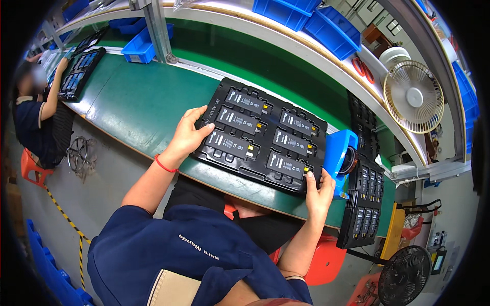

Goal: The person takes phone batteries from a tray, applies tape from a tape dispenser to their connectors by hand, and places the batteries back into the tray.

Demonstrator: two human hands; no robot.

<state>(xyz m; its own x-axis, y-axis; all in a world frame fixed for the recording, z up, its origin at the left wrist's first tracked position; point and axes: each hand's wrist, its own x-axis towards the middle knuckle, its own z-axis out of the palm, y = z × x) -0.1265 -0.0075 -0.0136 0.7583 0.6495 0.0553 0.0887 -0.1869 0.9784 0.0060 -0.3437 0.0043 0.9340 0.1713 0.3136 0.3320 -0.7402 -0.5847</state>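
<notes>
A black plastic tray [240, 171] lies tilted across the green workbench in front of me. In its molded pockets sit several flat black batteries [238, 120], each with a small yellow tab at one end. My left hand [190, 133] grips the tray's left side, thumb over the rim and the other fingers along the outer edge. At the near right corner my right hand [319, 196] holds the tray, its thumb on top; some of its fingers are hidden behind the rim. Beside that corner stands a blue tape dispenser [337, 150] with a dark roll.
More battery trays [363, 204] are on the bench at the right. A co-worker [35, 117] sits far left at another tray [81, 71]. Overhead runs a shelf with blue bins [332, 31], red-handled scissors [363, 70] and a fan [414, 97]. Red stools [324, 260] stand below.
</notes>
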